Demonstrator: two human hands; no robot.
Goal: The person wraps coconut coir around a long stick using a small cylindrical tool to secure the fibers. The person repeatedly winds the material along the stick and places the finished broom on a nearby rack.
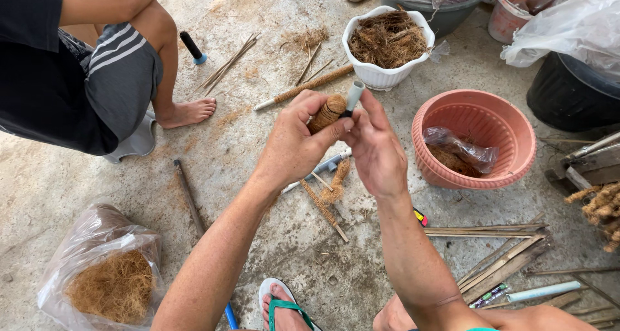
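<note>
My left hand [294, 144] grips a short grey pipe [354, 93] wrapped in brown coconut fibre cord [327, 111], thumb pressed on the wrapped part. My right hand [376, 151] holds the same pipe from the right side, fingers near its bare grey end. Both hands are raised above the concrete floor at the middle of the view. Below them lie a second partly wrapped pipe [323, 167] and a fibre-wrapped stick [324, 207].
A white pot [387, 78] of coconut fibre stands behind. A pink pot [479, 114] with a plastic bag sits right. A clear bag of fibre [106, 276] lies at lower left. Another person [97, 66] crouches upper left. Wooden slats [500, 253] lie lower right.
</note>
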